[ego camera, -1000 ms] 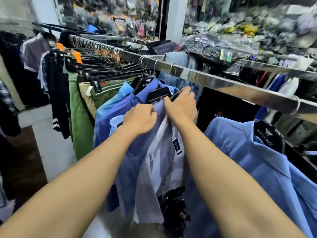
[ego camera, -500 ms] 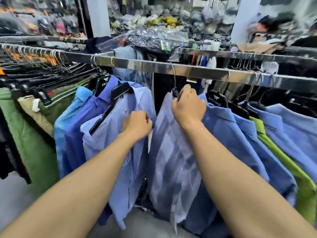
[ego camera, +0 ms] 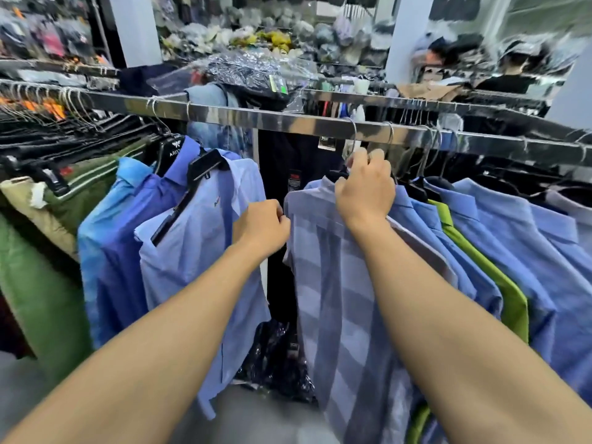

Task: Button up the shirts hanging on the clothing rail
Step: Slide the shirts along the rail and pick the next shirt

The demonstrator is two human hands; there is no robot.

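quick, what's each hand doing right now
Left hand: closed, pinching the front edge of the striped shirt.
Right hand: closed, gripping that shirt's collar at its hanger.

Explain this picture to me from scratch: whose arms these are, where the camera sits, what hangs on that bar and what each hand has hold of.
There is no machine here. A person wears a wide-angle camera on the head, so you look forward and down along their two bare arms. That is the only view.

Across the picture runs a metal clothing rail with clothes on hangers. In the middle hangs a striped blue shirt. To its left is a pale blue shirt on a tilted black hanger; to its right are more blue shirts and a green shirt.

The right hand has its grip at the top of the striped shirt, at the collar and hanger. The left hand has its fingers curled at that shirt's front edge; they seem to pinch the cloth, though the hand hides the contact. No buttons can be made out.
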